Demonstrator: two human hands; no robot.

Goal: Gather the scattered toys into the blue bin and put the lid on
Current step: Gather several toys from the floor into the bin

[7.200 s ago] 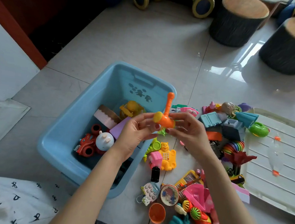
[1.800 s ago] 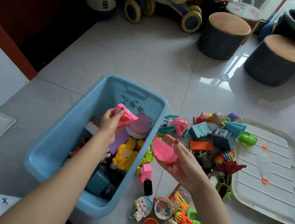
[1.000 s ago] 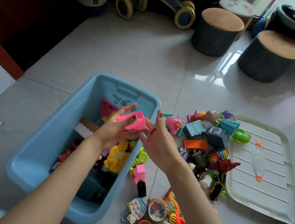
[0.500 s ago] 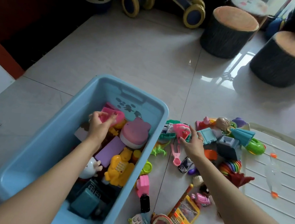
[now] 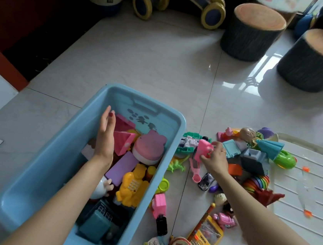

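The blue bin [image 5: 58, 151] sits on the floor at lower left, holding several toys, among them a pink wedge [image 5: 123, 141], a pink round toy [image 5: 148, 148] and a yellow bear phone [image 5: 132, 187]. My left hand [image 5: 106, 134] hovers open inside the bin, fingers straight, holding nothing. To the right of the bin, my right hand [image 5: 214, 158] grips a pink toy [image 5: 202, 150] in the scattered pile. The white lid [image 5: 310, 185] lies flat on the floor at far right.
Loose toys cover the floor right of the bin: a green dinosaur [image 5: 178, 163], a yellow toy phone [image 5: 207, 235], a rainbow stacker [image 5: 256, 182], a teal cone [image 5: 270, 148]. Two stump stools [image 5: 253, 30] and a wheeled ride-on [image 5: 176, 1] stand at the back.
My left hand has let go of the pink wedge in the bin and opened. My right hand has closed on the pink toy beside the bin's far corner.
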